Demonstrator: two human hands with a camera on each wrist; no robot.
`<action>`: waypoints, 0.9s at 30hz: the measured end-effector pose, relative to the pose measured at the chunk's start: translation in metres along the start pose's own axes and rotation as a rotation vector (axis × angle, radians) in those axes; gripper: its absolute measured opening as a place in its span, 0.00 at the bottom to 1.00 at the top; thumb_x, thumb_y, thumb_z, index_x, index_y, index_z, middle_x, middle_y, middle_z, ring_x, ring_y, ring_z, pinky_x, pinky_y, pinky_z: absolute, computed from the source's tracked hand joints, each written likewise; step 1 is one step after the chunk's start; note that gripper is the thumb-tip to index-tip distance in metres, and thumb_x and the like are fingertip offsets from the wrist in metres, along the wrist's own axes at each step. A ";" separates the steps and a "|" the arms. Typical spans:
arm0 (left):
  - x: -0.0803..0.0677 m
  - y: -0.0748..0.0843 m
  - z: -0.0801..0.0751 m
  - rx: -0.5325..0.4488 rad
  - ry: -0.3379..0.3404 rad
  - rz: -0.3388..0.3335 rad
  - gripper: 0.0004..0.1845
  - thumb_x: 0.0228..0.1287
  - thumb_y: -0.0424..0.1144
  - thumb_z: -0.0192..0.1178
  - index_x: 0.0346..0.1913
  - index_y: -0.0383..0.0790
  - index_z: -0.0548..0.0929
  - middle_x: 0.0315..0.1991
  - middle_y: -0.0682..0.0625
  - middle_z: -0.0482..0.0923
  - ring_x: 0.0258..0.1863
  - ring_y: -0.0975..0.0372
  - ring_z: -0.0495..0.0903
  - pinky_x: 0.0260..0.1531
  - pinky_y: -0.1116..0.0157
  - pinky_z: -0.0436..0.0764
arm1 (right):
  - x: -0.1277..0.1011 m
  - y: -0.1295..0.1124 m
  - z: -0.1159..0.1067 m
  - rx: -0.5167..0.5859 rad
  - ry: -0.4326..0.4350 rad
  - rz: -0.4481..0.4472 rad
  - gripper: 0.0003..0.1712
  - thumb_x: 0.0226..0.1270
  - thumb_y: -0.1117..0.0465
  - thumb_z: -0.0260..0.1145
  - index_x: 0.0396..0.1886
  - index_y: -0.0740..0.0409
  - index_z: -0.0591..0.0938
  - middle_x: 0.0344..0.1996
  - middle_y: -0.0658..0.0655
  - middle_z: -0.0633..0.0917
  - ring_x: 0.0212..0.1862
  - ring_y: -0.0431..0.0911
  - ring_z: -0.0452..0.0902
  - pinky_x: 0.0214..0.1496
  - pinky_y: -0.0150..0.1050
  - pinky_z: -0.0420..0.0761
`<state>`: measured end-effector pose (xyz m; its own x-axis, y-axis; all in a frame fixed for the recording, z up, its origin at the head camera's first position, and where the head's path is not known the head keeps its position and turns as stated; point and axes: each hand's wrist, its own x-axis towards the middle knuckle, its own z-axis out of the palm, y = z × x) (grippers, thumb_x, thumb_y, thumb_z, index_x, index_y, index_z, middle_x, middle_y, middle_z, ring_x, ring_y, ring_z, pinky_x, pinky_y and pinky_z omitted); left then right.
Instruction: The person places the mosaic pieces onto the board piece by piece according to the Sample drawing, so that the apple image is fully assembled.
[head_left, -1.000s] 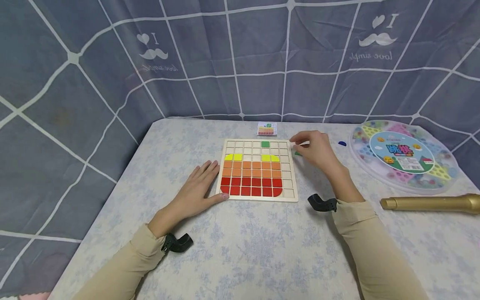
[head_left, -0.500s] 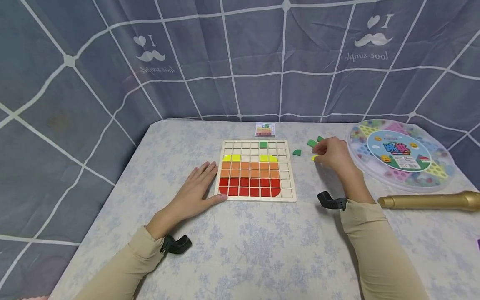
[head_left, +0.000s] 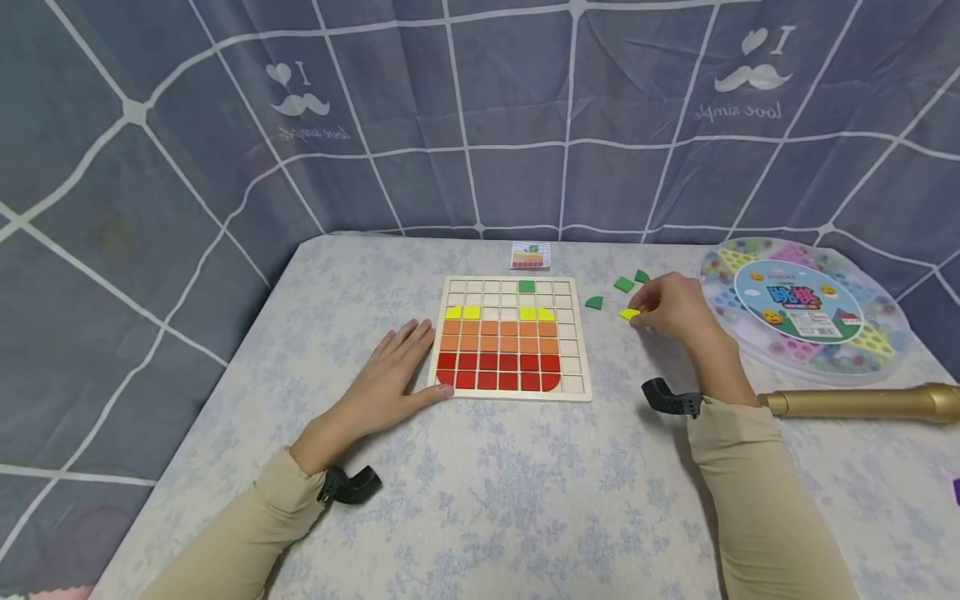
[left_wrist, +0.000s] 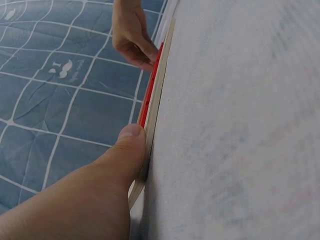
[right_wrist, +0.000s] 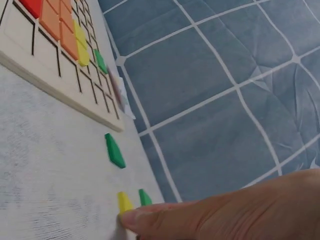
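My right hand (head_left: 671, 308) pinches a small yellow tile (head_left: 628, 315) between thumb and fingertips, right of the board; the right wrist view shows the thumb on that yellow tile (right_wrist: 125, 202). Loose green tiles lie close by: a quarter-round one (head_left: 594, 302), a square one (head_left: 624, 284) and another (head_left: 642, 276) partly behind the fingers. The wooden grid board (head_left: 573, 367) holds rows of red tiles (head_left: 487, 380), orange tiles (head_left: 489, 328), yellow tiles and one green square (head_left: 527, 287). My left hand (head_left: 390, 371) lies with straight fingers beside the board, its thumb (left_wrist: 131, 132) on the near left corner.
Behind the board lies a small pattern card (head_left: 530, 255). A round clear game box (head_left: 900, 333) with a printed label stands at the right, with a golden tube (head_left: 862, 404) in front. Something purple (head_left: 957, 490) shows at the right edge. A grey checked curtain (head_left: 517, 100) hangs behind.
My right hand has moved right from the board's upper right edge to the loose tiles and taken the yellow tile between its fingers. The left hand has stayed at the board.
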<state>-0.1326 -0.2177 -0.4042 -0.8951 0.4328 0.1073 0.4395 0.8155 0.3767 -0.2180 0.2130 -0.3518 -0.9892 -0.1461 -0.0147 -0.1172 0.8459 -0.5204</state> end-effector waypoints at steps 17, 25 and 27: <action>0.000 -0.003 0.000 -0.004 0.003 0.008 0.53 0.69 0.62 0.66 0.84 0.33 0.55 0.85 0.39 0.52 0.86 0.44 0.47 0.83 0.41 0.46 | 0.006 -0.005 0.008 0.086 0.054 -0.015 0.08 0.61 0.61 0.77 0.37 0.61 0.90 0.27 0.53 0.88 0.29 0.41 0.75 0.31 0.33 0.73; 0.000 -0.002 -0.001 -0.001 -0.005 -0.001 0.54 0.69 0.62 0.66 0.84 0.35 0.55 0.85 0.40 0.51 0.86 0.46 0.46 0.84 0.43 0.44 | 0.010 -0.031 0.024 0.203 0.136 -0.040 0.07 0.65 0.63 0.75 0.38 0.64 0.89 0.29 0.59 0.90 0.27 0.38 0.78 0.37 0.36 0.75; 0.001 -0.001 -0.001 -0.001 -0.010 -0.003 0.54 0.69 0.63 0.65 0.84 0.35 0.55 0.86 0.41 0.50 0.86 0.46 0.45 0.84 0.42 0.44 | 0.011 -0.040 0.031 0.226 0.154 -0.023 0.07 0.65 0.63 0.75 0.38 0.64 0.90 0.30 0.60 0.90 0.28 0.37 0.78 0.40 0.38 0.75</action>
<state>-0.1341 -0.2186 -0.4040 -0.8957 0.4340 0.0965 0.4364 0.8167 0.3776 -0.2219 0.1613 -0.3576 -0.9902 -0.0699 0.1207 -0.1346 0.7047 -0.6966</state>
